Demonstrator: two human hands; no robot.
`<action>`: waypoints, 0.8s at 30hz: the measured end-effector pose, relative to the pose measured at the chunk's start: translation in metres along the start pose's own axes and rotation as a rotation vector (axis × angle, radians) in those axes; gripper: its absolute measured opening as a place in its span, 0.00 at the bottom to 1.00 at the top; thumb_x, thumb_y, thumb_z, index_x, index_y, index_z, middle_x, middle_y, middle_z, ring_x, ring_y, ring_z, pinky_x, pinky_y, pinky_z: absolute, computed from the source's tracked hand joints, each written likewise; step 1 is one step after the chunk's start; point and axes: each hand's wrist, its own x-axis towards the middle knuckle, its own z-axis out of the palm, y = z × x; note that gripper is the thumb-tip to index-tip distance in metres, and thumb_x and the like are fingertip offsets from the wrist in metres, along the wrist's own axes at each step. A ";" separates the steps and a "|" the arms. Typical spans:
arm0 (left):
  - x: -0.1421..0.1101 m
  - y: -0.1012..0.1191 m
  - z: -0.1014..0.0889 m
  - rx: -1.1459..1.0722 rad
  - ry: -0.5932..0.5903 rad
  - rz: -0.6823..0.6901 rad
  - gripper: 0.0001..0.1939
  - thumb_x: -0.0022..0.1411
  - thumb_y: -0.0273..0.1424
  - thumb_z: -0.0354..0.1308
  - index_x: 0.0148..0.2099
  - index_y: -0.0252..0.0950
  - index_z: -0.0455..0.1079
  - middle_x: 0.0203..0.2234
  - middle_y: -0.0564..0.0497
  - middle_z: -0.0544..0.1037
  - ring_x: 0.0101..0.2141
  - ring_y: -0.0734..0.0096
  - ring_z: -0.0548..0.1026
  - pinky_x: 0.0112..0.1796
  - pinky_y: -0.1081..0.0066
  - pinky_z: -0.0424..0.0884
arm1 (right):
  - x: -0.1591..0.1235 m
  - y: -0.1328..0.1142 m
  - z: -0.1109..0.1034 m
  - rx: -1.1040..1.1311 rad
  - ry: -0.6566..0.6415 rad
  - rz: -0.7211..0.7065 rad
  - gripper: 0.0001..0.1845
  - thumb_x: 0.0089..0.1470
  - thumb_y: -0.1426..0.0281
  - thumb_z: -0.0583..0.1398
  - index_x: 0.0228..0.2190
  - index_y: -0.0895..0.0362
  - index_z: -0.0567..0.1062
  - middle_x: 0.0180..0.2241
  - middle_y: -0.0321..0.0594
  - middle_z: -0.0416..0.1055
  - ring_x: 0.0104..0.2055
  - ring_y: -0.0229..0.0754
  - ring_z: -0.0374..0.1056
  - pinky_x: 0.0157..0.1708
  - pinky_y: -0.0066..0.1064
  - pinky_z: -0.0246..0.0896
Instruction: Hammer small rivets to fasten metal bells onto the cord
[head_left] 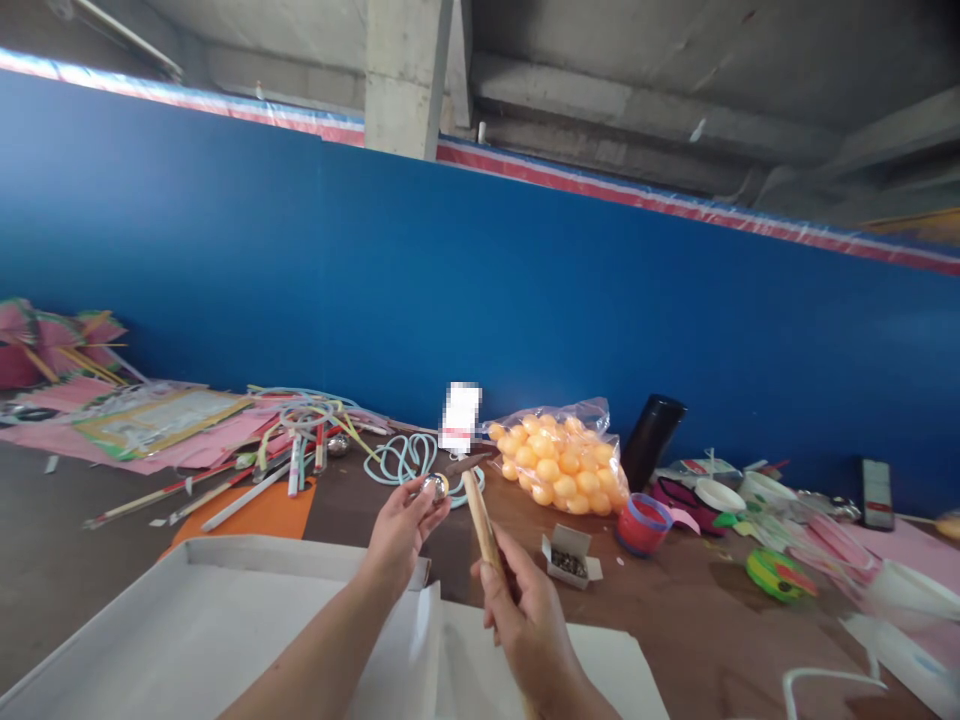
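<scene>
While the left hand (403, 530) pinches one silver ball (435, 487), the right hand (521, 597) clasps one wooden-handled hammer (481, 515), head near the ball; both left of a bag of orange balls (559, 468).

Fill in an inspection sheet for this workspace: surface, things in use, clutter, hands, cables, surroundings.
Surface: brown tabletop; white tray at the near side.
Things in use: silver ball and wooden-handled hammer, both held up; contact between them unclear.
Clutter: clear bag of orange balls, small open box of metal pieces, black cylinder.
Hands: left hand pinches the ball; right hand grips the hammer's handle.
Cables: nothing seen that is surely a cable; pale blue cord lies in loops.
Surroundings: blue partition behind the tabletop, concrete pillar beyond.
</scene>
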 end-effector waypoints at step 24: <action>-0.004 0.002 0.003 0.050 0.045 0.022 0.12 0.51 0.27 0.63 0.39 0.33 0.66 0.29 0.50 0.76 0.29 0.73 0.77 0.38 0.67 0.74 | 0.004 0.016 0.003 -0.007 0.037 0.022 0.23 0.56 0.62 0.54 0.53 0.51 0.63 0.29 0.38 0.72 0.18 0.30 0.59 0.13 0.20 0.55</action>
